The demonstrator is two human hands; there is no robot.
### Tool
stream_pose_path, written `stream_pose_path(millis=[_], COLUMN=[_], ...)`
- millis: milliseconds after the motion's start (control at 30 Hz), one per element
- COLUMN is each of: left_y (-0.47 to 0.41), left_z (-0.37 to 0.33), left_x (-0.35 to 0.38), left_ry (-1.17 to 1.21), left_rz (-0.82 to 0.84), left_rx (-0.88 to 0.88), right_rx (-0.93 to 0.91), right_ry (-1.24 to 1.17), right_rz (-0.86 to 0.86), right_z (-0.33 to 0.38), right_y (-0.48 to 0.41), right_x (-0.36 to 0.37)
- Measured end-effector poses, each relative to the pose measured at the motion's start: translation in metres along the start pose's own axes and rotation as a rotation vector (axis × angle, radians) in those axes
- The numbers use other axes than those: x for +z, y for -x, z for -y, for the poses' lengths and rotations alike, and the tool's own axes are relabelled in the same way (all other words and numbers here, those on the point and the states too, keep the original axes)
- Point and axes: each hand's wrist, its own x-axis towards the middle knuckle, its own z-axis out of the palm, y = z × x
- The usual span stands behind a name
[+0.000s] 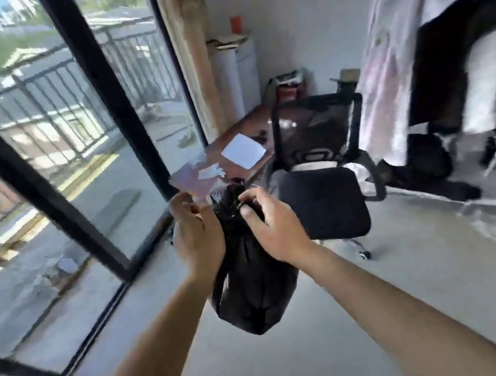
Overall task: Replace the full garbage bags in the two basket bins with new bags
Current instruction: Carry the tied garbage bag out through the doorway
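Head view: at the centre of the frame a full black garbage bag (252, 287) hangs above the grey floor (389, 311), its neck gathered at the top. The left grip (196, 231) and right grip (274, 226) both pinch that neck from either side. Just behind, right of centre, a black office chair (324, 205) stands beside a brown desk (226, 139) bearing a white paper (244, 155).

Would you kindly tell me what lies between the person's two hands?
In the head view, the gathered neck of the black garbage bag lies between the left hand and the right hand; both grip it, and the bag hangs below them.
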Motion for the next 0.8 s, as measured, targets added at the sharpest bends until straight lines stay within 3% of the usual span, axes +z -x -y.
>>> stream_pose_path(millis=[200, 400, 500, 633, 800], left_y=[0.054, 0.205, 0.297, 0.406, 0.486], left_z=[-0.172, -0.343, -0.410, -0.493, -0.590], left_x=[0.234, 0.393, 0.459, 0.527, 0.600], left_ry=[0.266, 0.473, 0.533, 0.543, 0.551], left_rz=[0.401, 0.919, 1.091, 1.253, 1.394], left_rx=[0.235, 0.475, 0.558, 0.653, 0.695], right_rx=[0.217, 0.454, 0.526, 0.625, 0.703], right_ry=[0.217, 0.396, 0.452, 0.447, 0.475], right_rz=[-0.382, -0.731, -0.878, -0.996, -1.015], right_z=[-0.130, -0.221, -0.266, -0.321, -0.358], right_y=[-0.006, 0.099, 0.161, 0.231, 0.272], right_x=[-0.235, -0.451, -0.540, -0.647, -0.782])
